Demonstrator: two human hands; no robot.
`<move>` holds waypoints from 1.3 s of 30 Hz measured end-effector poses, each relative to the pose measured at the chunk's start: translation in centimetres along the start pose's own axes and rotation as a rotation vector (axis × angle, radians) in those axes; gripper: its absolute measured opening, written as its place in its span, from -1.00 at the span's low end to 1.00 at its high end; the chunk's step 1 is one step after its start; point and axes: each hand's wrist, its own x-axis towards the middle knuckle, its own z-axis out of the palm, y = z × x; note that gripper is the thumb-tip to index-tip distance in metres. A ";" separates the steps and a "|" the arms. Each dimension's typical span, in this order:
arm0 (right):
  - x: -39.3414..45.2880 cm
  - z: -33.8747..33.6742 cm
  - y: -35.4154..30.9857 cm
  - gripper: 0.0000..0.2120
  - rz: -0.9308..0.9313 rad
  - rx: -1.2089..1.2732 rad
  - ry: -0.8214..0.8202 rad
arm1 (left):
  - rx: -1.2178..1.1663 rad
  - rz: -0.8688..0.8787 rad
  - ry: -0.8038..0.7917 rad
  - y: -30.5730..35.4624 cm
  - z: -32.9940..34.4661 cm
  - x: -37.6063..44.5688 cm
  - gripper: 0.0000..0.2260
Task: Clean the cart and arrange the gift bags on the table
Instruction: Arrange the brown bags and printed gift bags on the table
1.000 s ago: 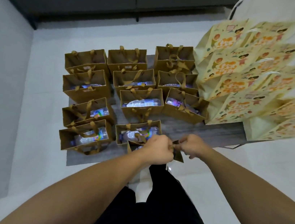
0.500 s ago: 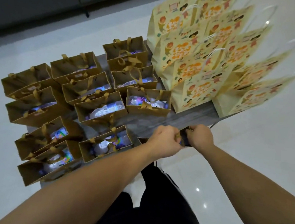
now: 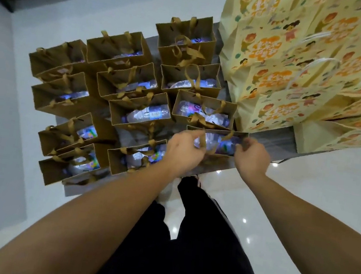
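A: Where is the small brown paper gift bag (image 3: 217, 142)?

B: At the grey table's (image 3: 265, 135) near edge, beside the tall yellow cartoon-print bags (image 3: 276, 76). The left hand (image 3: 184, 151) pinches its left rim, the right hand (image 3: 252, 157) grips its right rim.

A: And the rest?

B: More brown ribbon-handled bags (image 3: 117, 86) stand in rows, holding wrapped items.
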 end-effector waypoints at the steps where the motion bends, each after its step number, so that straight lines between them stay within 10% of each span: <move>1: -0.2 0.4 -0.6 -0.74 -0.054 -0.029 0.031 | 0.002 -0.031 0.030 -1.2 -0.9 0.0 -0.71; 10: -6.1 7.4 -9.2 -0.92 -0.864 -0.142 -0.199 | 0.071 -0.299 0.152 -14.6 -5.4 -3.2 -0.77; 16: -7.6 13.2 -11.7 -0.59 -1.076 -0.711 -0.600 | 0.277 -0.147 -0.139 -22.7 -3.9 -5.5 -0.58; 32: -3.0 14.8 -18.6 -0.95 -0.723 -0.599 -0.747 | 0.197 -0.140 -0.189 -23.1 -8.3 1.5 -0.80; 36: -3.4 14.1 -18.5 -0.73 -0.610 -0.494 -0.934 | 0.148 -0.150 -0.336 -22.6 -8.8 1.5 -0.80; 39: -3.1 13.1 -18.0 -0.76 -0.556 -0.252 -0.689 | 0.095 -0.191 -0.037 -21.7 -9.4 1.3 -0.75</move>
